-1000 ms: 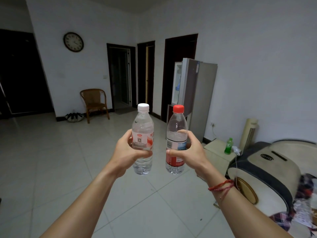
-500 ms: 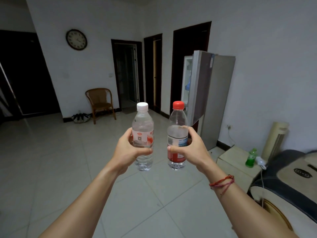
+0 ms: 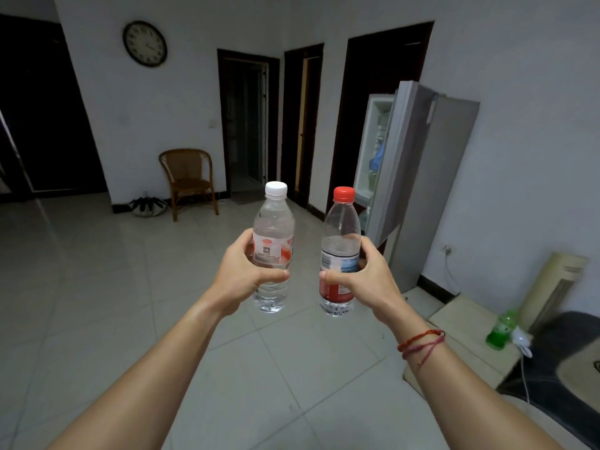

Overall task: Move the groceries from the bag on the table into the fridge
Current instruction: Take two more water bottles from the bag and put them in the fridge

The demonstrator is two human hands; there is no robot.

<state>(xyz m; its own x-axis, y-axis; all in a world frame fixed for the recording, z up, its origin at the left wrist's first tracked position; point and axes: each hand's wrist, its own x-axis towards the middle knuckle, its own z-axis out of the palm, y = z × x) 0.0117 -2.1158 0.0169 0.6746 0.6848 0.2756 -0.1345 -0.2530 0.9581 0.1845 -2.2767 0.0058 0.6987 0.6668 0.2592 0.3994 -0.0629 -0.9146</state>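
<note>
The left hand (image 3: pixel 242 274) grips a white-capped water bottle (image 3: pixel 273 245) upright; the right hand (image 3: pixel 363 277) grips a red-capped water bottle (image 3: pixel 341 241), the open fridge (image 3: pixel 418 177) ahead.

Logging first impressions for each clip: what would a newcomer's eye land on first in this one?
At centre frame the left hand grips a white-capped bottle and the right hand a red-capped bottle, both clear, upright and side by side. Behind them to the right stands the grey fridge, its door open. A round wall clock hangs high on the left, above a wicker chair.
</note>
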